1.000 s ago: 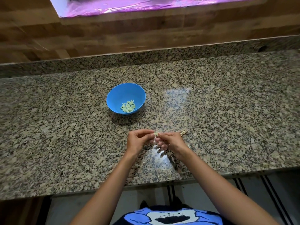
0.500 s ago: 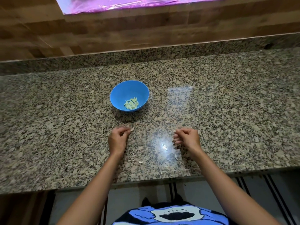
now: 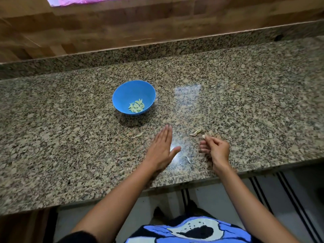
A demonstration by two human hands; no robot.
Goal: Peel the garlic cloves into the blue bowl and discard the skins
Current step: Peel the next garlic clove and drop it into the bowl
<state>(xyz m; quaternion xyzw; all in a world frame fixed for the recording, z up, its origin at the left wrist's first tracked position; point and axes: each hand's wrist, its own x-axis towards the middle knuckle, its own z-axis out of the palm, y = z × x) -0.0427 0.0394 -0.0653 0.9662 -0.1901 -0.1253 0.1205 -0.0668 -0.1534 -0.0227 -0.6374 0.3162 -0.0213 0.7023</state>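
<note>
I see my left hand (image 3: 161, 148) flat, fingers straight, low on the counter (image 3: 70, 137). My right hand (image 3: 216, 149) pinches a pale scrap (image 3: 203, 136), skin or clove I cannot tell. Peeled cloves (image 3: 136, 106) sit in the blue bowl (image 3: 122, 92). Loose skins (image 3: 196, 132) lie around my hands, and a careless sweep could scatter them off the front edge.

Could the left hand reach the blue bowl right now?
Probably yes. The left hand is flat and empty, and only open counter with a scrap of garlic skin lies between it and the blue bowl.
</note>
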